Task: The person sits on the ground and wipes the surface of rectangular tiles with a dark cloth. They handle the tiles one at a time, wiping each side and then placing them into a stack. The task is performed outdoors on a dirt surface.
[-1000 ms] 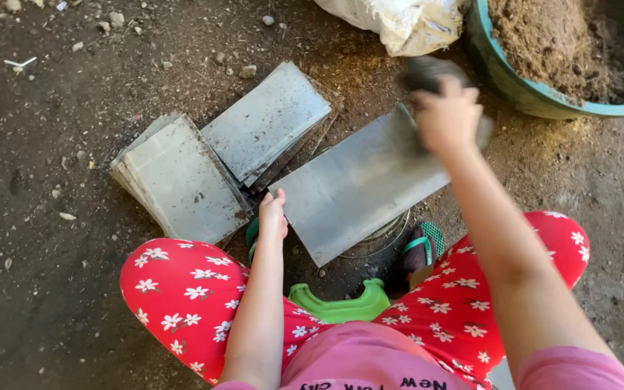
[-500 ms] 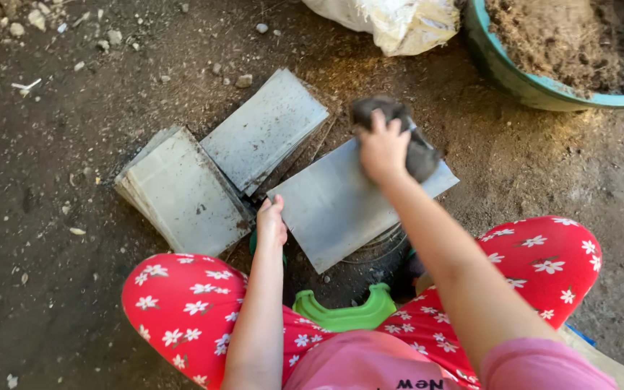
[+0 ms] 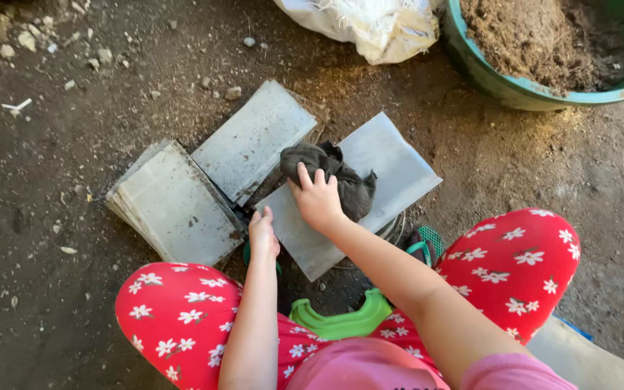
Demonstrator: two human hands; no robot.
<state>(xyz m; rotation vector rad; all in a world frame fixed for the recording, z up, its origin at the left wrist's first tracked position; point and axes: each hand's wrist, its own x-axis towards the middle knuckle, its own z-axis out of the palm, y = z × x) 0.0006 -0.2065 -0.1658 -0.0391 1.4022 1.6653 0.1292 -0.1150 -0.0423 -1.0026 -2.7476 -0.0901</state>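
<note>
A grey flat rectangular plate lies tilted over a round dark object between my knees. My right hand presses a dark grey rag onto the plate's left half. My left hand rests on the plate's near-left edge, fingers curled against it. Left of it, a stack of similar grey plates sits on the dirt, and another single plate lies behind the stack.
A green tub filled with brown soil stands at the top right. A white sack lies beside it at the top. A green stool edge shows between my red flowered trouser legs. Small stones dot the dirt ground.
My right hand has swept the rag from the plate's far right end leftward and toward me, across the plate. My left hand has stayed at the plate's edge.
</note>
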